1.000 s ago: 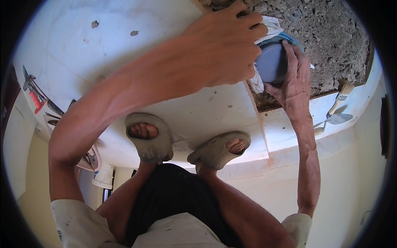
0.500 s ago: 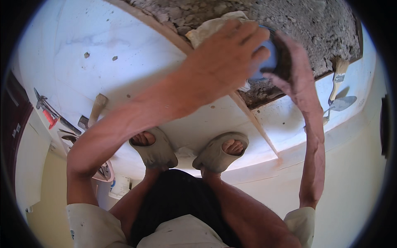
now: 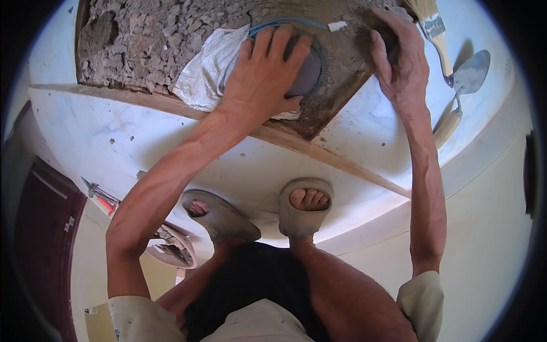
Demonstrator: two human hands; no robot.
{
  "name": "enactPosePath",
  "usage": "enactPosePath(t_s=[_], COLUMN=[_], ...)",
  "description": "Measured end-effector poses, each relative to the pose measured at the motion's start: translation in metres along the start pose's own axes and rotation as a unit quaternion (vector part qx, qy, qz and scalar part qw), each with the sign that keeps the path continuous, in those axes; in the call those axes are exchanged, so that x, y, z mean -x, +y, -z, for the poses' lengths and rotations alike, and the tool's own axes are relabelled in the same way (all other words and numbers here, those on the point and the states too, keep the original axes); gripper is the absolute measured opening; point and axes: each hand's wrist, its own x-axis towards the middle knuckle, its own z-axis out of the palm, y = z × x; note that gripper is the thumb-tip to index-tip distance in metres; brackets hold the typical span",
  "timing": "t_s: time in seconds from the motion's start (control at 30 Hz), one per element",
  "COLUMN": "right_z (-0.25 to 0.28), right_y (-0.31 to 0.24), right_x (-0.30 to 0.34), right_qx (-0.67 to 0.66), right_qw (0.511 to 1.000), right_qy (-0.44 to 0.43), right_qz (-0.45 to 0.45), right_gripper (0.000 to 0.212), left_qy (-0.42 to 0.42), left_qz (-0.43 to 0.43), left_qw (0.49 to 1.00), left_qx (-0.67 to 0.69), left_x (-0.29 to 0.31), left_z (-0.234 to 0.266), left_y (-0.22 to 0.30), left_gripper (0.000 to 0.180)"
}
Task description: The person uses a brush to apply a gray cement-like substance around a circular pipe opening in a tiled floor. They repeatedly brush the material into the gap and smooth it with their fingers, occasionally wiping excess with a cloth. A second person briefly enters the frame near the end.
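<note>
My left hand point(image 3: 262, 85) curls over a round blue-grey piece point(image 3: 306, 77) set in the dirt, fingers over its top and thumb at its lower side. Part of that piece is hidden under the palm. White woven cloth point(image 3: 208, 68) bunches around its left side, and a blue cord point(image 3: 296, 21) loops along its rim, with a small white tag point(image 3: 337, 26) at the cord's end. To the right, my right hand point(image 3: 404, 71) is over the pit's edge, fingers apart and curved, with nothing seen in it.
Broken dirt point(image 3: 154, 43) fills the pit, bordered by white marbled tiles point(image 3: 108, 125) and a brown strip point(image 3: 325, 154). A paintbrush point(image 3: 436, 34) and a pointing trowel point(image 3: 472, 71) lie right of my right hand. A basin point(image 3: 181, 248) with tools stands at lower left.
The view has swung, so more of the pit shows at left. My right hand has come away from the blue-grey piece to the right; my left hand stays on it.
</note>
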Motion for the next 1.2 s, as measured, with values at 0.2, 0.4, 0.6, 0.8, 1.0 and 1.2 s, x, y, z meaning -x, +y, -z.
enactPosePath(t_s=[0.2, 0.4, 0.6, 0.8, 1.0, 1.2], right_z=[0.0, 0.001, -0.006, -0.007, -0.013, -0.016], right_y=[-0.002, 0.002, 0.002, 0.01, 0.011, 0.014], right_x=[-0.004, 0.0, -0.01, -0.004, -0.002, -0.002], right_qx=[-0.063, -0.056, -0.094, -0.089, -0.079, -0.089], right_qw=[0.998, 0.998, 0.995, 0.994, 0.988, 0.988], right_qy=[-0.023, 0.026, 0.039, 0.065, 0.117, 0.114], right_qz=[0.004, 0.01, 0.012, 0.024, 0.055, 0.054], right_gripper=[0.04, 0.039, 0.034, 0.031, 0.031, 0.028], left_qy=[0.083, 0.102, 0.01, -0.087, -0.167, -0.177], left_qz=[-0.081, -0.06, -0.159, -0.311, -0.341, -0.315], left_qw=[0.991, 0.992, 0.982, 0.945, 0.925, 0.932], left_qx=[0.061, 0.042, -0.098, -0.057, -0.009, 0.033], left_x=[0.021, 0.01, -0.049, -0.089, -0.098, -0.085], left_z=[0.015, 0.036, 0.009, 0.046, 0.045, 0.035], left_y=[-0.019, -0.003, -0.016, -0.03, -0.032, -0.025], left_gripper=[0.055, 0.037, 0.032, 0.026, 0.032, 0.035])
